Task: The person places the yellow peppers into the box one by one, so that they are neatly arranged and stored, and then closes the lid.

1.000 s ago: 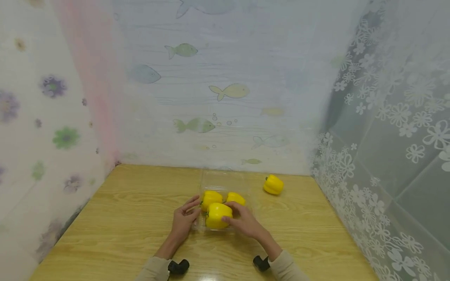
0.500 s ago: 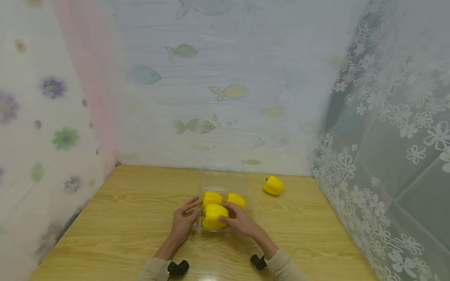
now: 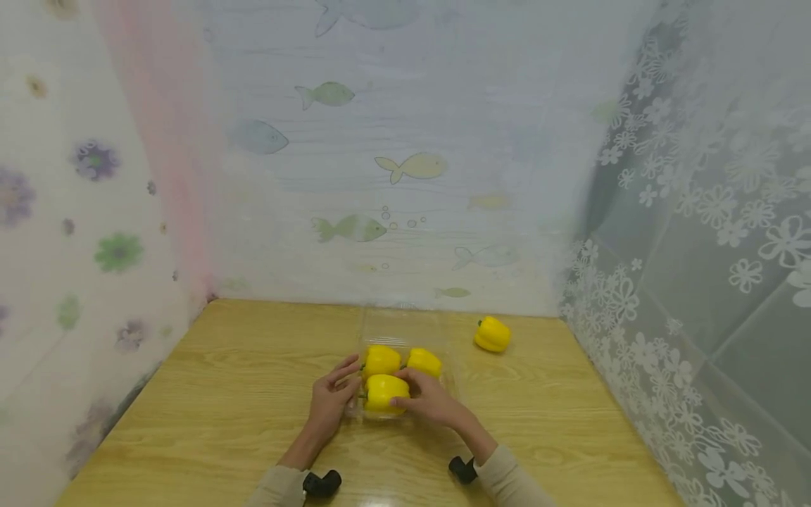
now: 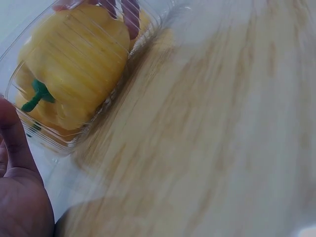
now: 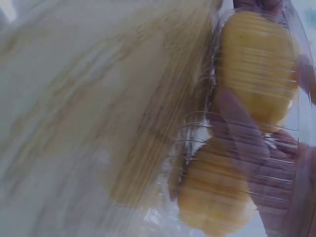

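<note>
A clear plastic clamshell box (image 3: pixel 405 325) lies with its lid folded back, holding three yellow bell peppers. In its front part sits the nearest bell pepper (image 3: pixel 384 394), green stem toward the left. My right hand (image 3: pixel 437 401) grips that pepper's right side, thumb in front and fingers behind; through the clear wall in the right wrist view, fingers (image 5: pixel 244 131) show beside it. Behind are the back-left pepper (image 3: pixel 383 359) and the back-right pepper (image 3: pixel 424 362). My left hand (image 3: pixel 332 401) rests against the box's left side, fingers extended. The left wrist view shows its thumb (image 4: pixel 17 143) near the box corner.
Another yellow bell pepper (image 3: pixel 492 334) lies on the wooden table (image 3: pixel 545 415) at the back right, outside the box. A fish-patterned curtain (image 3: pixel 405 232) hangs at the table's far edge. Flowered curtains hang to the left and right.
My right hand has moved the front pepper slightly left and lowered it into the box's front part. The left hand has stayed at the box's left side.
</note>
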